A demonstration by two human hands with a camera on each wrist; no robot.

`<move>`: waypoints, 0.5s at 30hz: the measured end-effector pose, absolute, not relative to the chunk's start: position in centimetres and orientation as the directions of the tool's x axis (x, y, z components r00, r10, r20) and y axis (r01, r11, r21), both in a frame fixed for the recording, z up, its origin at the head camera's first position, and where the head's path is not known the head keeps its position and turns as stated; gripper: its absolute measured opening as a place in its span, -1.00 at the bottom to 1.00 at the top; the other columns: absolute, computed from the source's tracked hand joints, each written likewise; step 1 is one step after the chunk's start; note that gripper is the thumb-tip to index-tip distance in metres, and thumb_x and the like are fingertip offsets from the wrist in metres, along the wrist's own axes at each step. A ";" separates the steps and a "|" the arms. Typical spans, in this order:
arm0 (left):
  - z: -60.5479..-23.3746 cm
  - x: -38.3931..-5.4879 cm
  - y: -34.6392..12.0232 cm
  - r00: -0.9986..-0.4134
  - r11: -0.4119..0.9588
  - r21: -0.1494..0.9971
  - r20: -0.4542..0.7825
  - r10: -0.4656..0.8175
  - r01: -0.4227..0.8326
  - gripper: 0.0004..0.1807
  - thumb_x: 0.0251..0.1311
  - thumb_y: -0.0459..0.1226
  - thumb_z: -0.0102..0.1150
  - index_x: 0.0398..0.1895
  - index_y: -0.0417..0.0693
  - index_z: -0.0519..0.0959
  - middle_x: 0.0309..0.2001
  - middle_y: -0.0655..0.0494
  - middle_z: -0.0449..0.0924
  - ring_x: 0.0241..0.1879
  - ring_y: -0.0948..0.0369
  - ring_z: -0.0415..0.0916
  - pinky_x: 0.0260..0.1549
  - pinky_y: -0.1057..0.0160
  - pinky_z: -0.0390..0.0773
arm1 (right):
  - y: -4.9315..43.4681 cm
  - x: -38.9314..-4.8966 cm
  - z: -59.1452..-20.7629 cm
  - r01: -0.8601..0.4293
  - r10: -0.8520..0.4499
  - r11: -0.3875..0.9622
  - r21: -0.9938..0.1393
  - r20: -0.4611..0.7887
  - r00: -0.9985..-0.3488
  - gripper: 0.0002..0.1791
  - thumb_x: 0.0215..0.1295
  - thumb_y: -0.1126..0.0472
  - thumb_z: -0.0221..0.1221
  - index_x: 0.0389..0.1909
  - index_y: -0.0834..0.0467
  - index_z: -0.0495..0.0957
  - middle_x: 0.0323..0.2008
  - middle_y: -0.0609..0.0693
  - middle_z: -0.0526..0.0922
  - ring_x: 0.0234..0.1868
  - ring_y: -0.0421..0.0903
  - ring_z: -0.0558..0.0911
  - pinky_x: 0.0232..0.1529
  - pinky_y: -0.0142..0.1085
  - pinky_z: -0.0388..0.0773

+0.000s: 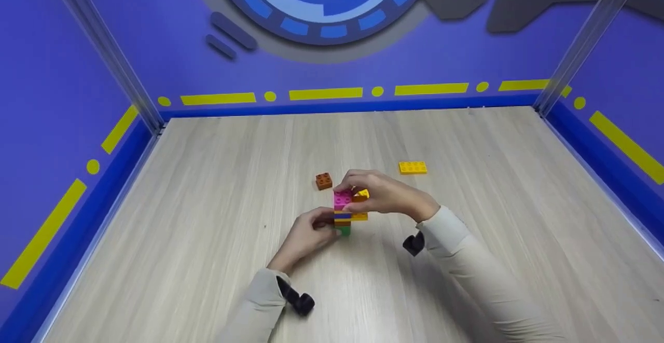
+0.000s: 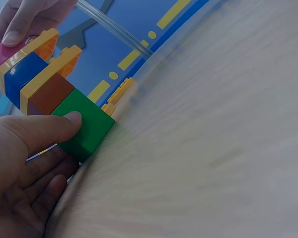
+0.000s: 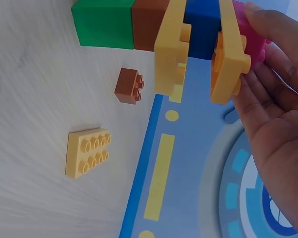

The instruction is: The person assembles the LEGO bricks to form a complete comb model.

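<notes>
A tower of toy bricks stands on the table between the hands. From the bottom it has a green brick point(image 2: 89, 124), a brown brick point(image 2: 51, 93), a yellow plate point(image 3: 170, 47), a blue brick point(image 3: 202, 29), another yellow plate point(image 3: 228, 54) and a pink brick point(image 1: 342, 199) on top. Both yellow plates jut out to the right. My left hand point(image 1: 307, 233) pinches the green brick low down, its thumb on the near face. With thumb and fingers, my right hand point(image 1: 386, 192) grips the pink brick at the top.
On the wooden table point(image 1: 218, 187), a loose brown brick point(image 1: 323, 180) lies just behind the tower. Farther back to the right is a loose yellow brick point(image 1: 413, 167) with its studs up. Blue panels point(image 1: 332, 73) enclose the table at the back and sides.
</notes>
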State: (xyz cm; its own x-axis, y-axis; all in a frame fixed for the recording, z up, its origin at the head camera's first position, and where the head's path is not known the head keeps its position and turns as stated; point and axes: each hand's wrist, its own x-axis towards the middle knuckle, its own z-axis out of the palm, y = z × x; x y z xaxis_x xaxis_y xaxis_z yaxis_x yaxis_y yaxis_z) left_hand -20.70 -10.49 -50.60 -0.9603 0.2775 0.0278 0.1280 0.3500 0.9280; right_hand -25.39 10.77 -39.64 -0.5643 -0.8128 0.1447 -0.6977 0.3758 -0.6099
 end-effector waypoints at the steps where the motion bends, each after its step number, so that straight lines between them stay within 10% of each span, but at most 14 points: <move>1: -50.7 -20.7 -10.5 -0.960 0.353 0.927 0.030 0.278 0.131 -0.56 0.07 -0.30 0.31 0.08 -0.02 0.56 0.03 0.02 0.64 0.01 0.13 0.57 0.08 0.11 0.53 | 10.8 -25.4 -39.6 -0.697 -0.813 0.377 -0.610 0.142 -0.564 -0.64 0.23 0.22 0.27 0.05 0.19 0.57 -0.08 0.00 0.60 -0.08 -0.14 0.63 0.01 -0.36 0.60; 15: -50.7 -20.7 -10.5 -0.960 0.332 0.937 0.015 0.279 0.111 -0.55 0.08 -0.34 0.26 0.10 -0.01 0.55 0.02 0.03 0.64 0.00 0.15 0.57 0.05 0.14 0.55 | 11.2 -25.4 -39.8 -0.740 -0.833 0.362 -0.567 0.158 -0.530 -0.55 0.28 0.09 0.22 0.17 0.14 0.53 0.01 -0.01 0.60 -0.02 -0.14 0.62 0.06 -0.33 0.58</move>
State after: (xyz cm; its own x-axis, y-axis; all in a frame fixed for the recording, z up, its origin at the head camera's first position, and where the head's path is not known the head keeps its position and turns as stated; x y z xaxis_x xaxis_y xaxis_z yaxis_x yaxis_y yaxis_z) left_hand -20.70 -10.46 -50.65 -0.9602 0.2788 0.0150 0.1109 0.3315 0.9369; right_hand -25.38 11.17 -39.76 -0.5297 -0.8332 0.1584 -0.7396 0.3624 -0.5671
